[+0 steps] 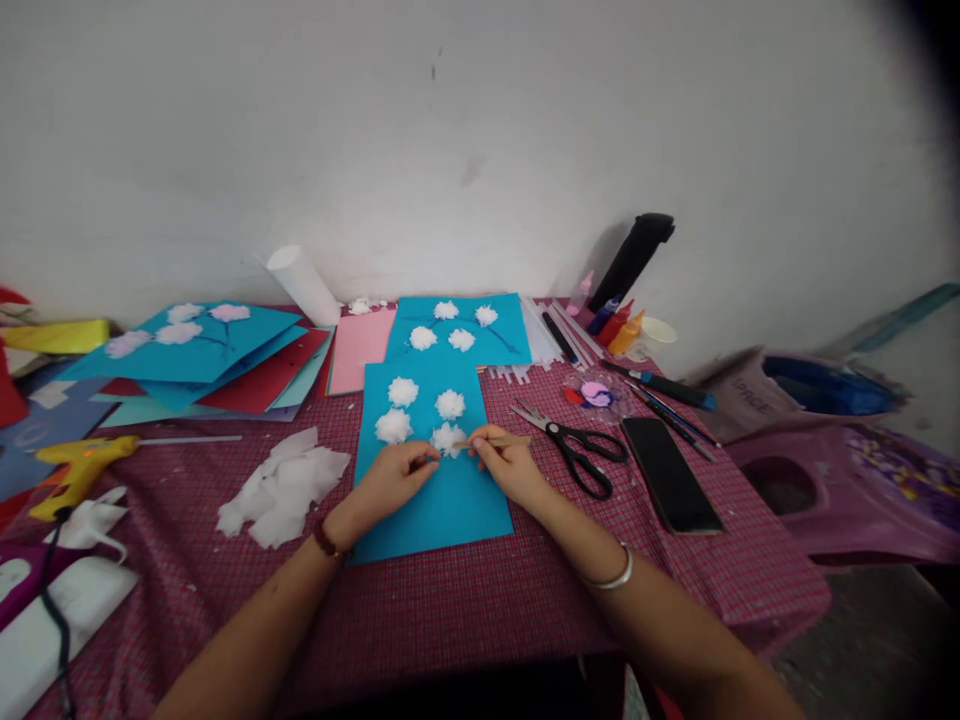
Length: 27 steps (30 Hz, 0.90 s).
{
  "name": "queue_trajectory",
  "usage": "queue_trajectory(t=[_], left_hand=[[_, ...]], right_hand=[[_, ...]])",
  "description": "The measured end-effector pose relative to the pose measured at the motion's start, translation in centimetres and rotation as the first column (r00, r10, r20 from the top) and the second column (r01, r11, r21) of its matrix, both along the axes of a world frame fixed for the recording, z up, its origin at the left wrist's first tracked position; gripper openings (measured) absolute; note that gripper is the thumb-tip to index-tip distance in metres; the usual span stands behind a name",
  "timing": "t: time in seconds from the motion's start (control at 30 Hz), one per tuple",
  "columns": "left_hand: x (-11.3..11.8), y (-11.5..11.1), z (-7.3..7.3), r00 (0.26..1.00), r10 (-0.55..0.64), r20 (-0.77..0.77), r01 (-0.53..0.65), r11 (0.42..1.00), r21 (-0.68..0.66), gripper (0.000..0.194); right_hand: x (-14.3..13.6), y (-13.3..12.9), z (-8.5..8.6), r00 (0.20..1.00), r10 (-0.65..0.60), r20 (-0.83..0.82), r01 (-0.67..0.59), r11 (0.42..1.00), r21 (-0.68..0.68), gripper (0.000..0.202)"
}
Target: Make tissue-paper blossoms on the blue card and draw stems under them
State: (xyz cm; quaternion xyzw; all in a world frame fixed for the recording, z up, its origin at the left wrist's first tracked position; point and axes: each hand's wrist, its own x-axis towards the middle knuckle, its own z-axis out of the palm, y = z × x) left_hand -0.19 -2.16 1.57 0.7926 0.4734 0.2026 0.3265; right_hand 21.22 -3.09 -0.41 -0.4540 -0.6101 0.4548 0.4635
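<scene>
In the head view, taking the near blue sheet (pixel 435 520) as the dial and the wall as 12 o'clock, the right hand (pixel 510 468) is at 3 o'clock, thumb and fingers pinching a slim tan stick (pixel 517 441) whose tip meets a white flower (pixel 447 436) near the dial's centre. The left hand (pixel 391 482) lies at 8 o'clock, fingers curled, thumb and forefinger drawn close together just beside that flower; whether they grip anything, I cannot tell.

The flower is a round, ruffled puff, tissue-like, and three similar white puffs (pixel 403 391) sit between 10 and 1 o'clock on the smooth, flat sheet. At 12 o'clock, a second blue sheet (pixel 491 325) carries four more puffs and dark, branching strokes. At 9 o'clock, thin white pieces (pixel 289 490) lie in a loose, crumpled heap, with a yellow plastic glue gun (pixel 82 470) farther out. At 3 o'clock are black-handled scissors (pixel 581 450), blades parted, and a glossy dark phone (pixel 670 475). The checked red cloth (pixel 450 620) underneath is woven and slightly rumpled.
</scene>
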Motion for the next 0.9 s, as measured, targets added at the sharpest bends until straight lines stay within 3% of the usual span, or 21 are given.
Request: queue_trajectory(t=[0.13,0.27,0.43,0.53,0.73,0.9], left_hand=[[0.9,-0.2,0.1,0.997,0.079,-0.010,-0.076,0.983,0.167,0.018],[2.4,0.0,0.6,0.984,0.124,-0.126,-0.090,0.966,0.242,0.020],[3.3,1.0,0.8,0.965,0.051,-0.256,0.007,0.975,0.223,0.007],[3.4,1.5,0.6,0.961,0.008,-0.277,0.054,0.975,0.215,0.012],[3.7,1.8,0.1,0.970,0.018,-0.243,0.043,0.969,0.245,0.014],[3.5,2.1,0.7,0.985,0.015,-0.172,0.022,0.978,0.208,0.019]], right_hand=[[0.1,-0.2,-0.2,0.998,0.017,0.068,-0.021,0.998,0.062,0.016],[0.2,-0.1,-0.4,0.991,0.019,0.129,-0.033,0.994,0.108,0.018],[0.1,0.1,-0.4,0.994,0.010,0.112,-0.020,0.995,0.094,0.016],[0.1,0.2,-0.5,0.996,0.003,0.085,-0.009,0.997,0.075,0.016],[0.5,0.2,-0.4,0.998,-0.056,0.001,0.056,0.998,0.043,0.018],[0.8,0.3,-0.1,0.990,-0.113,-0.082,0.114,0.994,0.000,0.015]])
